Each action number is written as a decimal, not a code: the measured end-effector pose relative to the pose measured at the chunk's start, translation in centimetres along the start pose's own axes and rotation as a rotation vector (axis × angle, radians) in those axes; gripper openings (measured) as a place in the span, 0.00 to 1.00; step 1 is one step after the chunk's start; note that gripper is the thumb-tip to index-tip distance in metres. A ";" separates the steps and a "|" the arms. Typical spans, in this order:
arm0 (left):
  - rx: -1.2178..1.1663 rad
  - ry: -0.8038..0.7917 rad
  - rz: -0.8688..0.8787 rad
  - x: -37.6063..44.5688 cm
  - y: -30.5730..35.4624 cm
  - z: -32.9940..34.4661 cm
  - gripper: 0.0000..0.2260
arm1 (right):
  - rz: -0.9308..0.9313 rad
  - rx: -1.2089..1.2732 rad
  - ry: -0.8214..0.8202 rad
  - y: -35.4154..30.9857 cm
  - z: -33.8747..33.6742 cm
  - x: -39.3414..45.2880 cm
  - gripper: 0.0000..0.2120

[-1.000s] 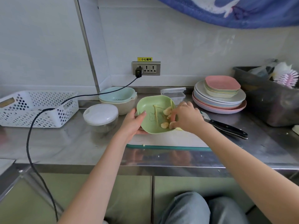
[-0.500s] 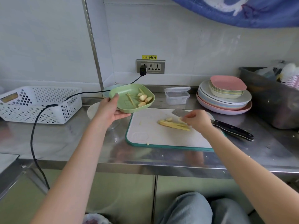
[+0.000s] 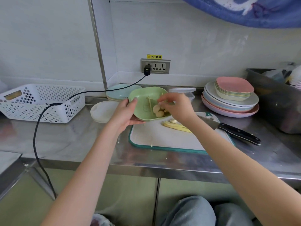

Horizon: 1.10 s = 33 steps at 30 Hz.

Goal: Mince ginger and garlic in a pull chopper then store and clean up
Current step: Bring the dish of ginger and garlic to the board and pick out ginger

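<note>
Left hand (image 3: pixel 124 114): grip holding the green dish (image 3: pixel 147 101) by its left rim, thumb on the inner edge, fingers beneath; dish lifted and tilted toward the viewer over the far left corner of the board (image 3: pixel 164 137).

Right hand (image 3: pixel 176 107): reaches into the dish from the right, fingers loosely curled over the garlic (image 3: pixel 158 110); whether the grip holds a clove cannot be told.

Garlic: several peeled cloves heaped at the low, near-right side of the dish. A thin pale strip lies in the dish just left of them.

Ginger (image 3: pixel 176 126): yellow strips on the board, just near of the right hand; one pale piece beside them.

Board: white with teal edge, flat on the steel tabletop (image 3: pixel 81 141), near centre.

Knife (image 3: pixel 234 132): black handle, lying across the right edge of the board, blade partly hidden by the right forearm.

Chopper (image 3: pixel 104 111): white lid showing, on the tabletop left of the dish, partly behind the left hand.

Box (image 3: pixel 187 93): clear, lidded, far side, behind the right hand.

Plates (image 3: pixel 231 98): stacked, far right.

Basket (image 3: pixel 40 101): white, perforated, far left; a black cable (image 3: pixel 36 136) runs past it from the wall socket (image 3: pixel 155 66).
</note>
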<state>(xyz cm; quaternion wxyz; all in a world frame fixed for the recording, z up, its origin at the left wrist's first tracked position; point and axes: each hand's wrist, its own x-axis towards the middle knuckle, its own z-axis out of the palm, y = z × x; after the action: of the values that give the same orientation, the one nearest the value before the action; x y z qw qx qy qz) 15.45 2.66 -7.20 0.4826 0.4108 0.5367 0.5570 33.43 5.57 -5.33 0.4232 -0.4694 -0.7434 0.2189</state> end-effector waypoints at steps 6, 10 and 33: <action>-0.027 0.129 -0.024 -0.8 1.6 -2.8 0.10 | 0.077 0.148 0.183 2.5 -0.6 -0.9 0.05; -0.131 0.255 -0.016 -2.1 3.4 -7.1 0.08 | 0.147 0.176 0.183 3.2 0.7 -2.1 0.06; -0.144 0.812 0.043 -11.6 1.2 -27.4 0.08 | 0.183 0.256 0.045 1.6 7.6 -4.5 0.06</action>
<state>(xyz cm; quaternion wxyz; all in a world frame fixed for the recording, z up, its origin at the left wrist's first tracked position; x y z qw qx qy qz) -9.09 -14.12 -7.65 0.2474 0.1337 0.6344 0.7200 28.80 2.89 -12.60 0.4746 -0.4822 -0.6538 0.3387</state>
